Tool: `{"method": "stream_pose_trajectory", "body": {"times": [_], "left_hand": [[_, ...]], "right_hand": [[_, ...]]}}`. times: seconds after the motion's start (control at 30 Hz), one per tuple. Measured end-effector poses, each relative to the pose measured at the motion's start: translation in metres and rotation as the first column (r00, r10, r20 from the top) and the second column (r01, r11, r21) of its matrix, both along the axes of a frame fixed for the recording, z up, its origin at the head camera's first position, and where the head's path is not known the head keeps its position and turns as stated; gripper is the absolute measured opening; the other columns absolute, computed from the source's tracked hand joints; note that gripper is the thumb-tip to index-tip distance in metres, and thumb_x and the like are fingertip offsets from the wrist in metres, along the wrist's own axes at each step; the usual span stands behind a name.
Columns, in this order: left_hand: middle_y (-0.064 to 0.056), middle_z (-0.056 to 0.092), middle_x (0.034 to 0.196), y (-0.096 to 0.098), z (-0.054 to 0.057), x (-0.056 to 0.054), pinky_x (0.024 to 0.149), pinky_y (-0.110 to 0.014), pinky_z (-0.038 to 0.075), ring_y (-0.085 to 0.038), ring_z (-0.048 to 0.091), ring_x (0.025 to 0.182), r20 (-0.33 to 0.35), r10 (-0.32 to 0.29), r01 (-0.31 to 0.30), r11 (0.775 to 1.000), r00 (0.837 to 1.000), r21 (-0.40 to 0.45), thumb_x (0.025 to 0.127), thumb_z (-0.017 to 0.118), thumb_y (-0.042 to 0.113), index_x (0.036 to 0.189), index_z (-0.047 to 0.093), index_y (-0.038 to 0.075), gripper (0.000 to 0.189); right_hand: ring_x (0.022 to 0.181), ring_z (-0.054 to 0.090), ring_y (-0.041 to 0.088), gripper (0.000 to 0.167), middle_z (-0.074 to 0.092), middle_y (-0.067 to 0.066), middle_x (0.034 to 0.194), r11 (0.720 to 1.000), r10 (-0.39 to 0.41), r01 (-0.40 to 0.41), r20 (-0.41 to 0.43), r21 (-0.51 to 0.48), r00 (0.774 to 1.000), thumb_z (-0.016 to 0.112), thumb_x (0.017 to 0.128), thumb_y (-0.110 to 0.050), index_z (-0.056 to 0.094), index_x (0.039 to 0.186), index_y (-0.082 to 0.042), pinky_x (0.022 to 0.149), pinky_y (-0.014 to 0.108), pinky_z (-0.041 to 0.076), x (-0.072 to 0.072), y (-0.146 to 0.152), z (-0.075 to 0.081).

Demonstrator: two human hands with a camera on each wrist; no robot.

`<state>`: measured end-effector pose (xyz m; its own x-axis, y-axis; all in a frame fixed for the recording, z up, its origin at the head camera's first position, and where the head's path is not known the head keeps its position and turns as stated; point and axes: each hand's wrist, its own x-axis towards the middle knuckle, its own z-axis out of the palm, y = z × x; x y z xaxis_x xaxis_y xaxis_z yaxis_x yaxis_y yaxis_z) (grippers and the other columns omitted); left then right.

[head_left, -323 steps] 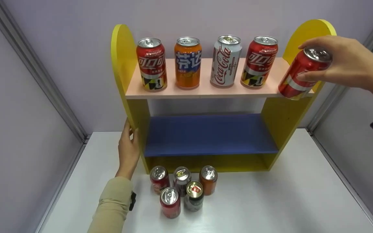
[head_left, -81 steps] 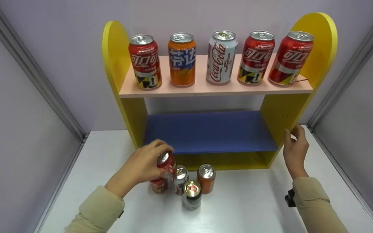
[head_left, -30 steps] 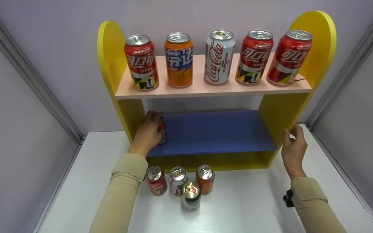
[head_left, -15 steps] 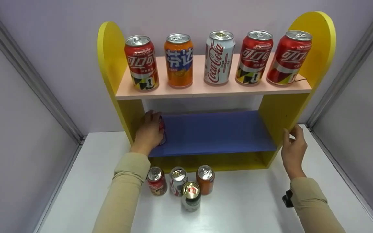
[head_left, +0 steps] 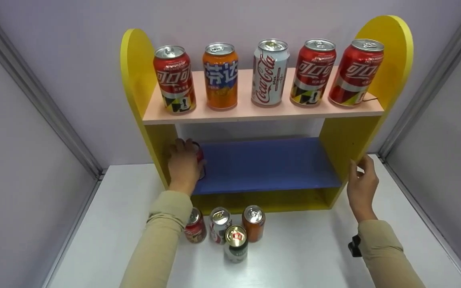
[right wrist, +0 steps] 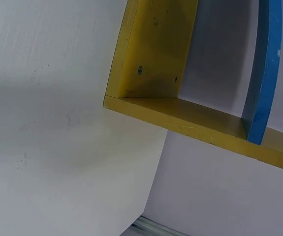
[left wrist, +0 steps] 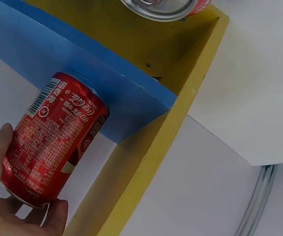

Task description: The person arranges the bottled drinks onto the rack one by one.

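Left hand [head_left: 183, 167] grasps a red Coca-Cola can [left wrist: 55, 140] upright on the blue shelf [head_left: 266, 164] — apparently placing it; release should follow. Right hand [head_left: 362, 190] by yellow side panel [head_left: 340, 146] — grip unclear.

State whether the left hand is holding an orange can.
No, in the left wrist view the left hand holds a red can with white lettering.

- The rack [head_left: 344, 150] stands on the surface [head_left: 302, 248].
- Five cans [head_left: 270, 76] stand in a row on the upper shelf [head_left: 238, 119].
- On the lower shelf [head_left: 270, 164], at its left end, one can [left wrist: 55, 140] is in the left hand [head_left: 183, 166].
- The right hand [head_left: 362, 186] is at the rack's outer right side.
- Before the rack, three cans [head_left: 219, 226] stand side by side; a fourth can [head_left: 236, 246] stands nearer.
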<state>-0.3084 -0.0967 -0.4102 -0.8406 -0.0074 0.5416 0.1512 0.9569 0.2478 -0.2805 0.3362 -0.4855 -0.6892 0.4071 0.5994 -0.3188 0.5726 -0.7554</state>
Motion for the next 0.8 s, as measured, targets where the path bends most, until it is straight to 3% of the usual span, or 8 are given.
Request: {"method": "stream_pose_trajectory", "body": {"times": [0.1,0.2,0.37,0.47,0.57,0.67,0.8], "left_hand": [[-0.030,0.053,0.116,-0.003,-0.002,0.000,0.071,-0.055,0.057,-0.048,0.053,0.104,-0.018,-0.037,0.037,0.999,0.999,0.006,0.076,0.089,0.021,0.119,0.059,-0.007,0.060],[-0.029,0.051,0.123,-0.010,0.000,0.000,0.080,-0.054,0.055,-0.047,0.050,0.110,0.042,-0.096,0.095,0.995,0.994,0.025,0.079,0.086,0.019,0.125,0.056,-0.007,0.061],[-0.027,0.044,0.138,-0.023,0.005,-0.002,0.105,-0.050,0.042,-0.045,0.042,0.125,0.196,-0.214,0.197,0.975,0.957,0.106,0.087,0.078,0.015,0.141,0.047,-0.005,0.065],[-0.025,0.040,0.144,-0.028,0.005,-0.002,0.110,-0.050,0.037,-0.044,0.038,0.131,0.235,-0.268,0.238,0.960,0.934,0.148,0.089,0.075,0.011,0.145,0.044,-0.002,0.065],[-0.024,0.038,0.147,-0.030,0.004,-0.002,0.113,-0.050,0.034,-0.042,0.035,0.135,0.246,-0.300,0.266,0.950,0.922,0.162,0.089,0.072,0.004,0.146,0.043,-0.001,0.064],[-0.023,0.036,0.150,-0.027,0.003,0.000,0.114,-0.049,0.032,-0.039,0.033,0.139,0.248,-0.285,0.252,0.955,0.926,0.155,0.088,0.070,0.002,0.146,0.043,0.001,0.065],[-0.024,0.035,0.150,-0.019,-0.001,0.002,0.112,-0.050,0.035,-0.039,0.034,0.138,0.211,-0.194,0.165,0.975,0.958,0.147,0.087,0.074,0.015,0.146,0.042,0.000,0.069]], "right_hand": [[0.107,0.056,0.006,0.034,0.062,0.014,0.118,1.000,-0.002,0.002,-0.016,0.013,1.000,0.052,0.104,-0.015,0.053,0.133,0.001,0.079,0.014,0.046,0.000,0.000,-0.001],[0.106,0.055,0.004,0.033,0.062,0.014,0.117,1.000,-0.002,0.002,-0.024,0.016,1.000,0.053,0.103,-0.014,0.053,0.133,0.001,0.078,0.013,0.046,0.000,0.000,-0.001],[0.106,0.054,0.001,0.034,0.062,0.013,0.118,1.000,0.001,-0.001,-0.018,0.007,1.000,0.052,0.104,-0.015,0.052,0.134,0.000,0.079,0.013,0.046,0.000,-0.001,-0.001],[0.105,0.054,0.002,0.034,0.062,0.013,0.118,1.000,0.000,0.000,-0.017,0.000,1.000,0.052,0.104,-0.014,0.052,0.135,0.000,0.079,0.013,0.046,0.000,-0.001,-0.001],[0.105,0.054,0.003,0.034,0.062,0.014,0.118,1.000,0.001,-0.001,-0.019,-0.004,1.000,0.052,0.104,-0.014,0.052,0.135,0.001,0.079,0.013,0.046,-0.001,-0.001,-0.001],[0.105,0.055,0.003,0.034,0.062,0.014,0.117,1.000,0.001,-0.001,-0.019,-0.001,1.000,0.052,0.104,-0.014,0.053,0.134,0.000,0.079,0.013,0.046,0.000,-0.002,-0.001],[0.106,0.055,0.003,0.033,0.062,0.013,0.118,1.000,-0.002,0.002,-0.020,0.003,1.000,0.052,0.104,-0.015,0.053,0.134,0.000,0.079,0.014,0.046,0.000,-0.002,-0.001]]}}
